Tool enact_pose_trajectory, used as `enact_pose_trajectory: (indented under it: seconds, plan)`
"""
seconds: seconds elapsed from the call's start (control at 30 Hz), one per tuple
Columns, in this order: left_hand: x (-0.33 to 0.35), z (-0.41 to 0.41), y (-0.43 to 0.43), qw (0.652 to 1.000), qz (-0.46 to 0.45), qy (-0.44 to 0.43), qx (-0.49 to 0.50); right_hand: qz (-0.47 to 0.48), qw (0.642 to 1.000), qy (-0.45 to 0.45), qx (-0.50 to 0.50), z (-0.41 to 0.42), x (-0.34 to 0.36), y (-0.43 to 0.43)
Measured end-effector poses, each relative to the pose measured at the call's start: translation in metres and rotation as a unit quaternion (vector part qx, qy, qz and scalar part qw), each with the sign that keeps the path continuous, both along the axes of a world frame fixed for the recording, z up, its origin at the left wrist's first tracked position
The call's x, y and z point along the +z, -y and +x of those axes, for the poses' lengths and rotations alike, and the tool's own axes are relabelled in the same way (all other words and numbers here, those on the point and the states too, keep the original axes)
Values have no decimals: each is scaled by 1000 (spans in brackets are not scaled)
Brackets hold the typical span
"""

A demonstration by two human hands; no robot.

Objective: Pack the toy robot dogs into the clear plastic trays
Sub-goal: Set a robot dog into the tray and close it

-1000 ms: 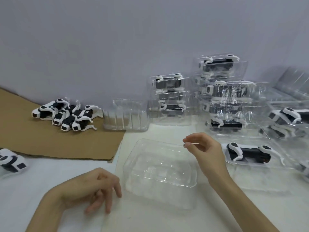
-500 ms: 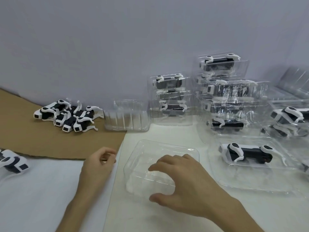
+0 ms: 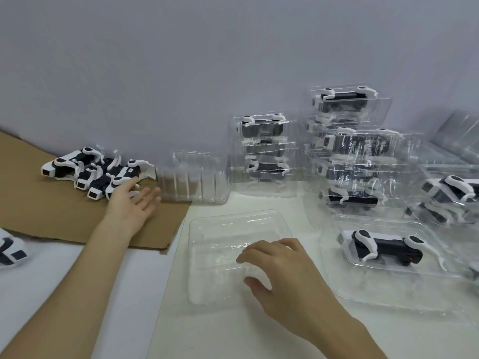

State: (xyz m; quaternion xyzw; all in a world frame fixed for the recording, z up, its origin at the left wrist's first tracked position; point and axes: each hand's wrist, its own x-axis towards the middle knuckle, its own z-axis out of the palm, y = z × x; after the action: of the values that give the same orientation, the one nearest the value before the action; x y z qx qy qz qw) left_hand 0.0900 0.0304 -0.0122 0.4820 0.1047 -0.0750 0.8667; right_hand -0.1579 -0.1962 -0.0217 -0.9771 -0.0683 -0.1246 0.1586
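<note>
packed trays (image 3: 350,141) stacked high at the back, but a pile of loose toy dogs (image 3: 85,169) waits on the cardboard (image 3: 39,208), the left hand (image 3: 129,203) reaching for it with fingers straight and empty, while the right hand (image 3: 282,278) rests relaxed fingers in the empty tray (image 3: 220,224) on the tabletop (image 3: 233,332).

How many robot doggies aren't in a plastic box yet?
5 that I can count: four toy robot dogs piled on the cardboard, one more at the left edge of the table. The pile is tangled, so another may be hidden.
</note>
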Motion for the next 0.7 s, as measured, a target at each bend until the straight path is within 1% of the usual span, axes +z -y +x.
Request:
enact_pose_trajectory:
  seconds: [0.03, 0.1, 0.3, 0.4, 0.47, 0.6, 0.7]
  plan:
    - [-2, 7, -4, 1000, -31, 0, 6, 2, 1000, 0, -1, 0, 0, -1]
    - [-8, 18, -10, 999, -50, 2, 15, 6, 1000, -4, -1, 1, 0, -3]
    - [-13, 38, -13, 997, -66, 38, 12, 16, 1000, 13, -1, 3, -1, 1]
    - [-10, 30, -7, 996, -72, 53, 30, 18, 1000, 13, -7, 4, -3, 2]
    - [-10, 18, -1, 997, -41, 54, 47, 15, 1000, 13, -9, 5, -3, 1]
    - [-17, -11, 11, 992, 63, 51, 96, 16, 1000, 19, -12, 5, -5, -1]
    - [-19, -32, 12, 987, 119, 60, 94, 22, 1000, 16, -12, 5, -7, 0]
